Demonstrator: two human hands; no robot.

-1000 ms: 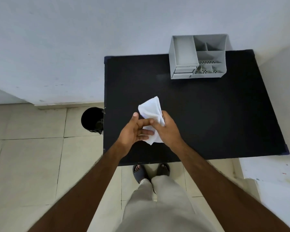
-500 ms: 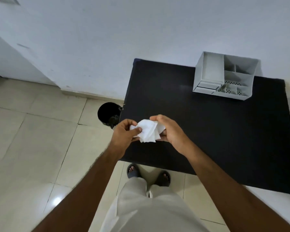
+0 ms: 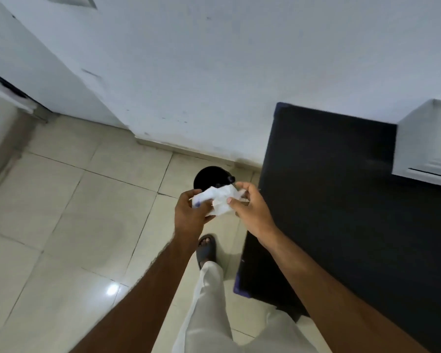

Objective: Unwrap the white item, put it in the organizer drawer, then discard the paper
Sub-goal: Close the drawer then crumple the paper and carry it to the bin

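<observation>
A crumpled white paper (image 3: 220, 201) is bunched between both my hands, held in the air just near the black round bin (image 3: 206, 178) on the floor. My left hand (image 3: 190, 212) grips its left side and my right hand (image 3: 251, 208) pinches its right side. The grey organizer (image 3: 425, 146) stands on the black table (image 3: 341, 200) at the far right, cut off by the frame edge; its drawer is not clear to see. I cannot tell whether anything is still inside the paper.
The bin stands on beige floor tiles against the white wall, just left of the table's edge. My legs and a sandalled foot (image 3: 207, 248) are below my hands. A doorway shows at the far left.
I have turned left: the table and organizer slid right in view. Both hands carried the paper off the table toward the bin and crumpled it tighter.
</observation>
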